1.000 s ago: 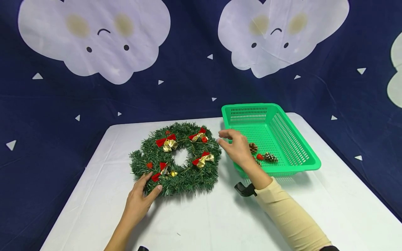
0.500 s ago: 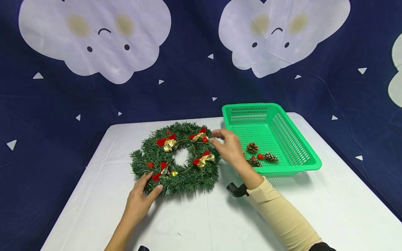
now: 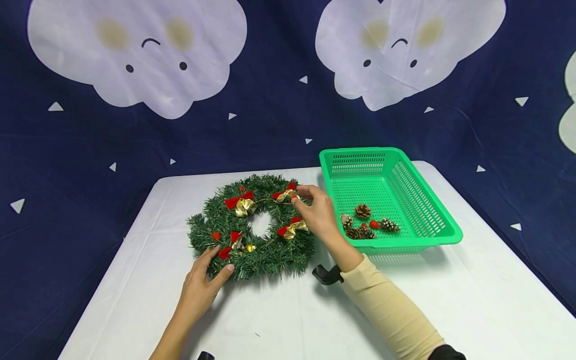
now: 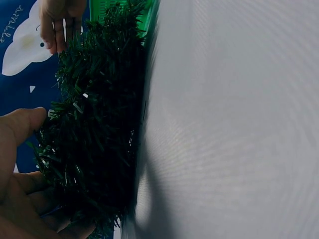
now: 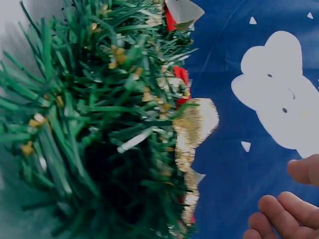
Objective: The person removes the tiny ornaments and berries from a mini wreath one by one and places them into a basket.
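A round green tinsel wreath (image 3: 265, 262) with red-and-gold bows and small red berries lies on the table. At its lower left edge rests my left hand (image 3: 200, 285), thumb and fingers spread apart on the tinsel, as the left wrist view also shows. Over the upper right part hovers my right hand (image 3: 317, 212), fingertips beside a red berry (image 3: 294, 197) and the upper right bow (image 3: 280, 195). In the right wrist view, a gap separates the thumb from the fingers (image 5: 286, 211), with nothing seen between them. A gold ribbon (image 5: 197, 124) stands out from the tinsel there.
Right of the wreath stands a green plastic basket (image 3: 438, 210) with several pine cones (image 3: 362, 211) and red berries (image 3: 374, 224) in its near left corner. A white cloth covers the table (image 3: 270, 320). A dark blue cloud-print curtain (image 3: 270, 135) hangs behind.
My right hand has moved left, from beside the basket to the berry on the wreath's upper right, uncovering more pine cones. The left hand stays in place.
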A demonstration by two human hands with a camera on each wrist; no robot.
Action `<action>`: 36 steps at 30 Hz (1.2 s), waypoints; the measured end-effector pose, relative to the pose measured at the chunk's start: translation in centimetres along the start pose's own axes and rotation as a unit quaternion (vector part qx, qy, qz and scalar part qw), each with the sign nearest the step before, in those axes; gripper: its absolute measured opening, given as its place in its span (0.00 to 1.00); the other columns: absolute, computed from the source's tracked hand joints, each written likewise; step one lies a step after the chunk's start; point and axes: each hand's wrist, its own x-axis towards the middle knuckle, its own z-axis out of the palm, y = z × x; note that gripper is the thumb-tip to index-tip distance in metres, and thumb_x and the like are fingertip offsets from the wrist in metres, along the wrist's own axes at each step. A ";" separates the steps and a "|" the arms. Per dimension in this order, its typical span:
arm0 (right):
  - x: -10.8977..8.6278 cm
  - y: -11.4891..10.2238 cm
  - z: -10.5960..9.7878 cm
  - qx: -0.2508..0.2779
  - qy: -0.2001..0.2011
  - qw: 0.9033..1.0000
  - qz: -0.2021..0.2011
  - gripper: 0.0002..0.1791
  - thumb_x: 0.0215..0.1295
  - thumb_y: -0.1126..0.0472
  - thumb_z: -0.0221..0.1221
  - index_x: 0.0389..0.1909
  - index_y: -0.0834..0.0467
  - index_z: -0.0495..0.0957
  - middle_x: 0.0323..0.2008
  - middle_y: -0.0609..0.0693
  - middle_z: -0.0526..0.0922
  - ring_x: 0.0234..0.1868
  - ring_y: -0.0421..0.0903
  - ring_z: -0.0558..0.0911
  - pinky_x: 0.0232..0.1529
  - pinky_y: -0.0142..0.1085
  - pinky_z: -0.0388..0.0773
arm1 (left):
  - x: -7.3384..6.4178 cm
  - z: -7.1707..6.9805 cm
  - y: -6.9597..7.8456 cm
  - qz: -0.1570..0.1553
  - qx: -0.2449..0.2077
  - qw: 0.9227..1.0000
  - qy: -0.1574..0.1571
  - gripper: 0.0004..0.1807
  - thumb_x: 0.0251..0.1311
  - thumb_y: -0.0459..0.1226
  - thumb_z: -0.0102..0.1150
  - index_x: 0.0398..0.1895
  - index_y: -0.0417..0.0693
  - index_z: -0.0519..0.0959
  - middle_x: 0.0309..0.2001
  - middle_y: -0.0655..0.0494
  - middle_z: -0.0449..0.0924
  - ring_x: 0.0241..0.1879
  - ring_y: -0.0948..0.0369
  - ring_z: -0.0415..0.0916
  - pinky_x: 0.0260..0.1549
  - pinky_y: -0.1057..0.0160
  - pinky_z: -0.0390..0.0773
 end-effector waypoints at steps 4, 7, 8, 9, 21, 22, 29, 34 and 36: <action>0.2 0.6 0.7 0.028 0.017 0.999 0.005 0.19 0.61 0.58 0.61 0.51 0.62 0.77 0.49 0.58 0.82 0.52 0.57 0.80 0.54 0.49 0.76 | 0.0 0.0 0.0 0.001 0.001 1.000 0.001 0.39 0.61 0.57 0.54 0.72 0.51 0.58 0.73 0.36 0.49 0.70 0.35 0.49 0.62 0.30 0.53; 0.4 1.0 1.3 0.036 0.031 0.999 0.004 0.19 0.60 0.58 0.62 0.51 0.62 0.77 0.49 0.58 0.82 0.52 0.58 0.80 0.53 0.49 0.77 | 0.1 0.1 -0.1 0.003 0.002 1.000 0.002 0.39 0.61 0.57 0.54 0.72 0.50 0.58 0.73 0.36 0.49 0.70 0.35 0.49 0.62 0.30 0.53; 0.4 1.2 1.5 0.035 0.035 0.999 0.004 0.20 0.60 0.58 0.62 0.51 0.62 0.77 0.49 0.58 0.82 0.51 0.57 0.80 0.52 0.48 0.77 | 0.0 0.1 -0.1 0.004 0.002 1.000 0.003 0.39 0.61 0.57 0.54 0.71 0.50 0.58 0.73 0.36 0.49 0.70 0.35 0.50 0.62 0.30 0.53; 0.5 1.2 1.6 0.032 0.039 0.999 0.003 0.20 0.60 0.58 0.62 0.51 0.62 0.77 0.49 0.58 0.82 0.51 0.56 0.81 0.52 0.48 0.78 | 0.0 0.0 -0.1 0.005 0.002 1.000 0.003 0.39 0.61 0.57 0.54 0.71 0.50 0.58 0.73 0.36 0.49 0.70 0.35 0.50 0.62 0.30 0.53; 1.5 2.4 3.0 -0.024 0.080 0.997 0.003 0.17 0.59 0.61 0.63 0.48 0.62 0.79 0.45 0.56 0.84 0.48 0.54 0.80 0.50 0.49 0.74 | -0.1 0.0 0.0 0.011 -0.001 1.000 0.009 0.39 0.61 0.56 0.54 0.71 0.50 0.59 0.72 0.35 0.50 0.69 0.34 0.50 0.62 0.30 0.53; 1.6 2.5 3.0 -0.027 0.081 0.996 0.005 0.17 0.58 0.61 0.63 0.48 0.62 0.79 0.44 0.56 0.84 0.48 0.54 0.80 0.50 0.49 0.74 | -0.1 0.0 0.0 0.010 -0.002 1.000 0.008 0.39 0.61 0.56 0.54 0.71 0.50 0.59 0.72 0.35 0.49 0.70 0.35 0.50 0.62 0.30 0.53; 2.0 3.5 3.4 -0.042 0.082 0.995 0.022 0.16 0.58 0.61 0.63 0.47 0.61 0.80 0.45 0.56 0.84 0.48 0.54 0.80 0.50 0.48 0.74 | 0.0 0.1 -0.2 0.005 -0.005 1.000 0.004 0.40 0.60 0.57 0.54 0.71 0.50 0.58 0.73 0.36 0.49 0.70 0.36 0.49 0.63 0.31 0.52; 2.3 4.0 3.8 -0.052 0.084 0.995 0.028 0.16 0.57 0.61 0.63 0.46 0.60 0.80 0.44 0.56 0.85 0.48 0.54 0.80 0.51 0.48 0.74 | 0.0 0.1 -0.2 0.004 -0.004 1.000 0.004 0.40 0.61 0.57 0.54 0.71 0.50 0.58 0.73 0.36 0.49 0.70 0.36 0.50 0.62 0.30 0.53; 2.5 4.1 3.9 -0.058 0.084 0.994 0.027 0.15 0.57 0.61 0.63 0.46 0.60 0.80 0.43 0.56 0.85 0.47 0.54 0.80 0.50 0.47 0.74 | 0.0 0.1 -0.2 0.003 -0.004 1.000 0.003 0.40 0.61 0.57 0.54 0.71 0.50 0.58 0.73 0.36 0.49 0.70 0.36 0.49 0.63 0.30 0.52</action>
